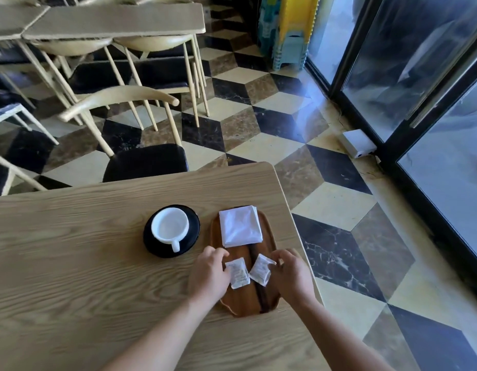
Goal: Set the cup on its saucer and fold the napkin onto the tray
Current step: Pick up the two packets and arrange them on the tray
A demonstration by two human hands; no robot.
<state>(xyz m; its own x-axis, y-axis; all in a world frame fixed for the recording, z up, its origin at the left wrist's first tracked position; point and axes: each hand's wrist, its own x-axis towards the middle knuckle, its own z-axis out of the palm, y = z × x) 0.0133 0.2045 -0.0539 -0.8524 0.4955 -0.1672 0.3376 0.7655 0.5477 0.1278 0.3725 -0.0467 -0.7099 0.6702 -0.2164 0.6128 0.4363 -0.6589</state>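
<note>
Cup (170, 227) already upright on the black saucer (151, 246), handle turned toward the near side, on the table (71, 250) just left of the wooden tray (271, 236). Napkin (240, 226) already folded to a white square, lying on the far half of the tray and reaching to its far rim. Judging from this: both parts of the task probably done, or nearly.

Left hand (209, 274) low over the near-left side of the tray, fingers curled, pinching the left edge of the left packet (238, 274). Right hand (291, 274) opposite, at the near-right side, fingertips pinching the far corner of the right packet (261, 271). Between and under the two packets a dark strip (260, 293), running along the tray; nature not clear.

Important for the coming move: long axis of the tray running away from the person, from near to far. Napkin straight ahead of both hands, beyond the packets, close to the middle line of the tray, so about equally near to either hand. Cup and saucer ahead and to the left, clearly nearer to the left hand, with nothing between. For any last correction of the napkin, better to let go of the packets first and reach forward over them, without dragging them. For the cup, use the left hand.
</note>
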